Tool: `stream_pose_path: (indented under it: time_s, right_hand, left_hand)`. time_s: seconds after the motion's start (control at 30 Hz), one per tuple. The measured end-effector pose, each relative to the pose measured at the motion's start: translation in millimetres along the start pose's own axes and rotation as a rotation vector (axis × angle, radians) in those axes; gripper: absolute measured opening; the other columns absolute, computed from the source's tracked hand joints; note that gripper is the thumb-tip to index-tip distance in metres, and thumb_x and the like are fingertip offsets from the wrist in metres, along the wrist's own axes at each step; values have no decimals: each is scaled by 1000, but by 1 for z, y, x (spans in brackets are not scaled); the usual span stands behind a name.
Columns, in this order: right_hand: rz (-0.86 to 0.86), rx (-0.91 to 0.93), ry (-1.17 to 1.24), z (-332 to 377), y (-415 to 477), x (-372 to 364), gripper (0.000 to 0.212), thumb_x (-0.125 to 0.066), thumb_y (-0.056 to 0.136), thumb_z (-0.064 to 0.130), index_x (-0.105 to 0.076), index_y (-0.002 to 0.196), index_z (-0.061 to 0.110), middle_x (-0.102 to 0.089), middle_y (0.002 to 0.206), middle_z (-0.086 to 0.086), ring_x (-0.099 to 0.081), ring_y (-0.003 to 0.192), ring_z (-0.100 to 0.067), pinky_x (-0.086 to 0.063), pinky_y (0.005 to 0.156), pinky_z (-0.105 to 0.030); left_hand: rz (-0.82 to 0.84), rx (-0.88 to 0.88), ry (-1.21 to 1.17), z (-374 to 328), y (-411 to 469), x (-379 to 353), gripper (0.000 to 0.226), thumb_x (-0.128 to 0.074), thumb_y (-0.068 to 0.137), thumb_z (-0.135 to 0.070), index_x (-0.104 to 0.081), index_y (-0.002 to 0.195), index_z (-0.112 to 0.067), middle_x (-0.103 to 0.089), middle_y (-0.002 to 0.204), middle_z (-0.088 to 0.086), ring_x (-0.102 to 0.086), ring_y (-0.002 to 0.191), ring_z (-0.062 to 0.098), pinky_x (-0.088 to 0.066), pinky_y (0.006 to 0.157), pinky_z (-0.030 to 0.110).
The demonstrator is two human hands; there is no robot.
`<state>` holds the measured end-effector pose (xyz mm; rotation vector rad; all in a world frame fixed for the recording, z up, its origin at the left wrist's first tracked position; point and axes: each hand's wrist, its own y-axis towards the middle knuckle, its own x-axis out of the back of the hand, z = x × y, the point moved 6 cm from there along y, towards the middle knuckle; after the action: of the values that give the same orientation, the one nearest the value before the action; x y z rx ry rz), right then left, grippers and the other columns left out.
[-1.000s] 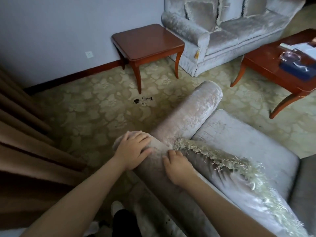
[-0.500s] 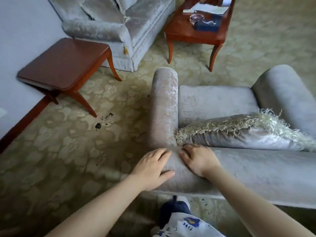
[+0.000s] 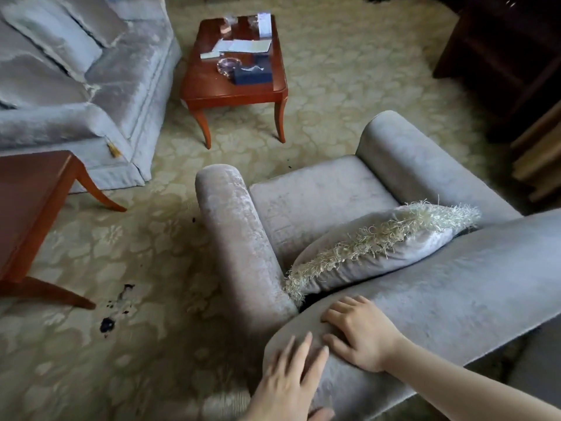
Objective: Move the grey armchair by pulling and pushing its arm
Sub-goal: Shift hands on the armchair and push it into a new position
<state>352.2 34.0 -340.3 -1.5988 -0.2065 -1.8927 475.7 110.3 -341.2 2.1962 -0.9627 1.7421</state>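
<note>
Grey velvet with a faint crushed pattern covers the armchair (image 3: 318,202), which stands on the carpet (image 3: 145,250) in the middle of the room, its back nearest the camera. Both of its arms are fat, rounded rolls. The nearer arm (image 3: 239,238) runs away from the hands toward the sofa (image 3: 91,86). A flat square seat pad lies between the rolls. A soft cushion (image 3: 379,253) in the same cloth, edged with a shaggy cream fringe, leans against the inside of the back.

The left hand (image 3: 291,381) lies flat on the rounded corner where the back meets that arm; its grip is spread, fingers straight and close together on the nap. The right hand (image 3: 361,335) rests palm down on top of the back just beside it. Its grip is loose, the fingers a little bent and pressing the fabric without pinching any of it.

The carpet is pale gold-green with a woven flower pattern and carries small dark stains (image 3: 106,325). A glossy red-brown wooden surface (image 3: 203,83) on curved legs holds papers, a glass dish and a dark blue box. Another wooden surface (image 3: 24,202) of the same make juts in at the left. The sofa is grey velvet too, with square cushions.
</note>
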Motion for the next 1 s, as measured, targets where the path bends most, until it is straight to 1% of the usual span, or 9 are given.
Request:
stream_pose_path:
  time_s: [0.1, 0.27, 0.37, 0.47, 0.57, 0.6, 0.67, 0.83, 1.0]
  right_hand:
    - [14, -21, 31, -1, 0, 3, 42, -36, 84, 53, -57, 103, 23, -59, 103, 5, -52, 98, -19, -38, 86, -36]
    - [-159, -195, 40, -6, -6, 14, 21, -52, 80, 36, -59, 87, 17, -61, 91, 0, -56, 88, -24, -41, 77, -35]
    - [-535, -673, 29, -10, -27, 28, 29, -64, 73, 20, -65, 100, 7, -64, 108, -12, -59, 104, -34, -45, 86, -40]
    - [-686, -1300, 115, 2, -61, 11, 58, -65, 79, 32, -49, 129, 7, -40, 143, -19, -34, 134, -38, -26, 107, -47]
    - [-871, -1736, 724, 30, -101, -35, 78, -58, 84, 46, -27, 145, 8, -25, 150, -20, -29, 135, -35, -24, 108, -43]
    - [-943, -1790, 963, 44, -113, -50, 78, -55, 86, 47, -25, 146, 8, -29, 149, -20, -34, 133, -35, -29, 106, -40]
    - [-910, -1818, 1181, 78, -128, -72, 62, -47, 92, 44, -34, 142, 8, -44, 141, -17, -43, 127, -31, -34, 98, -33]
    - [-831, -1796, 1129, 150, -107, -90, 25, -38, 98, 19, -62, 96, 14, -61, 99, -3, -56, 92, -20, -44, 85, -34]
    - [-1030, -1967, 1155, 168, -67, -83, 31, -31, 101, 20, -56, 112, 5, -59, 113, -12, -54, 102, -27, -43, 84, -34]
  left_hand:
    - [37, -111, -21, 1, 5, 9, 46, -17, 97, -48, -45, 128, -29, -64, 122, 0, -64, 107, 13, -54, 78, 21]
    - [134, -426, 199, 7, 11, 6, 75, -37, 71, -62, -43, 138, -31, -56, 131, 17, -54, 121, 26, -50, 92, 28]
    - [115, -532, 299, 11, 13, 9, 72, -33, 75, -63, -47, 136, -29, -52, 133, 19, -52, 122, 30, -48, 93, 33]
    - [100, -707, 338, 14, 16, 19, 70, -24, 82, -62, -41, 141, -28, -39, 143, 22, -39, 132, 34, -39, 103, 45]
    - [226, -884, 369, 12, 27, 13, 75, -12, 84, -67, 5, 149, -34, 17, 155, 17, 10, 143, 35, 6, 113, 50]
    - [264, -918, 363, 11, 32, 12, 76, -14, 84, -70, 13, 147, -37, 22, 154, 15, 14, 142, 34, 8, 113, 49]
    - [253, -1018, 397, 4, 41, 14, 76, -25, 86, -70, 11, 147, -40, 18, 156, 11, 9, 142, 33, 5, 112, 48]
    - [211, -1377, 563, -45, 58, 19, 53, -25, 98, -47, -18, 149, -32, -5, 159, -3, 4, 144, 26, 0, 113, 47]
    - [258, -1545, 661, -87, 52, 13, 41, -31, 98, -32, -48, 132, -17, -41, 143, 1, -18, 141, 22, -3, 114, 50]
